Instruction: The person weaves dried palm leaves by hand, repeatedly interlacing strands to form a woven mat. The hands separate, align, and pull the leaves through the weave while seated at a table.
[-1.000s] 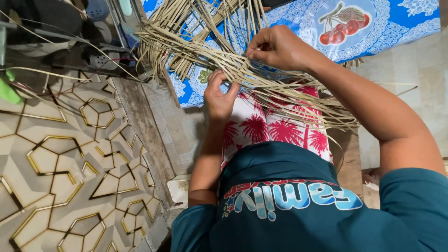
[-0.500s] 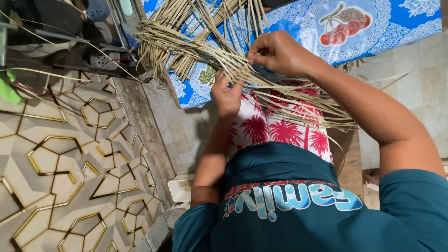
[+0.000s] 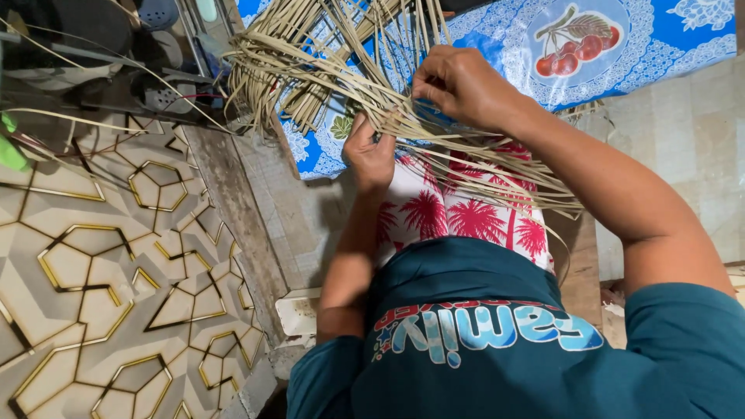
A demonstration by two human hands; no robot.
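Note:
A loose weave of pale dried palm strips (image 3: 326, 70) spreads over my lap and the blue patterned cloth (image 3: 652, 39). My left hand (image 3: 371, 155) grips the strips from below at the weave's near edge. My right hand (image 3: 462, 85) is closed on several strips just above and to the right of it, pinching them. Long strip ends (image 3: 512, 174) trail to the right across my red-and-white palm-print shorts (image 3: 450, 217).
A floor with gold hexagon lines (image 3: 116, 264) lies at the left, past a rough concrete step (image 3: 240, 209). Dark clutter and sandals (image 3: 155, 15) sit at the top left. Pale tiles (image 3: 683, 155) lie at the right. A green object (image 3: 9, 147) pokes in at the left edge.
My left hand has moved up from my lap to the near edge of the weave and closed on strips. My right hand stayed on its strips, shifting slightly.

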